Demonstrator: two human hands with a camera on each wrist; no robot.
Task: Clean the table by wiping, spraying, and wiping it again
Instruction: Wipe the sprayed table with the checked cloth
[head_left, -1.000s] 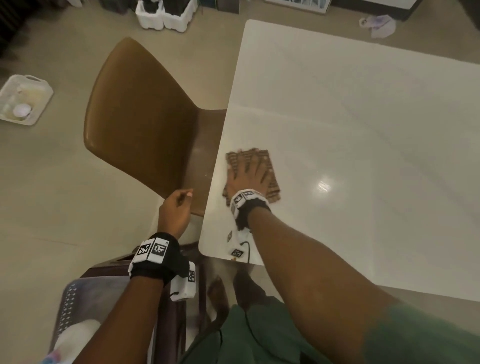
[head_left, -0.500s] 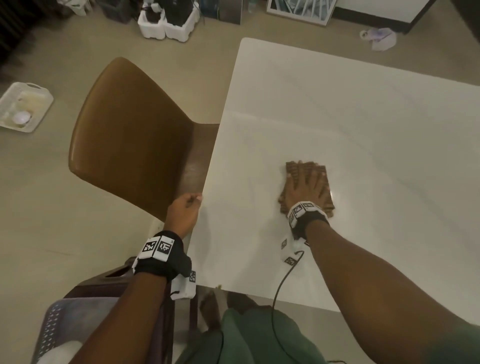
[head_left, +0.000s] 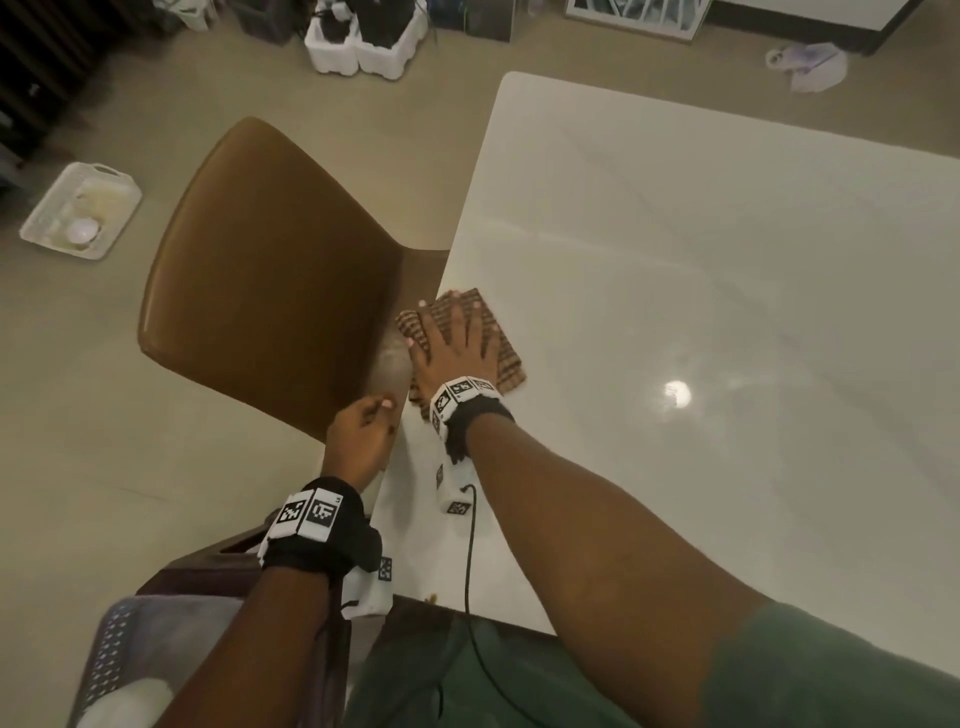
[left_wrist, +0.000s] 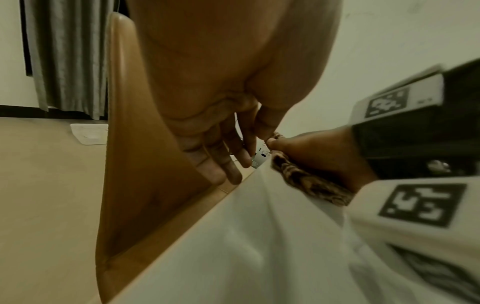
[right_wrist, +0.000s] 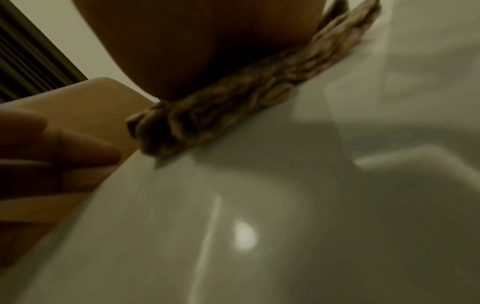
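A brown checked cloth (head_left: 506, 358) lies on the white table (head_left: 701, 312) at its left edge, one corner hanging just over it. My right hand (head_left: 457, 343) presses flat on the cloth with fingers spread. In the right wrist view the cloth (right_wrist: 233, 98) is bunched under my palm on the glossy table (right_wrist: 285, 205). My left hand (head_left: 363, 436) hangs just off the table edge beside the cloth, fingers relaxed and holding nothing. The left wrist view shows its fingers (left_wrist: 215, 156) pointing down between the chair and the table edge (left_wrist: 233, 246), close to the cloth (left_wrist: 306, 183).
A brown chair (head_left: 270, 270) stands tight against the table's left side. On the floor are a white basket (head_left: 80, 210), white foam boxes (head_left: 363, 44) and a crumpled rag (head_left: 810, 62). A perforated bin (head_left: 119, 665) sits at my lower left. A black cable (head_left: 470, 545) trails from my right wrist.
My right hand has slid the cloth left, from the table's middle back to its left edge. The left hand stays at the table edge, now right beside the cloth.
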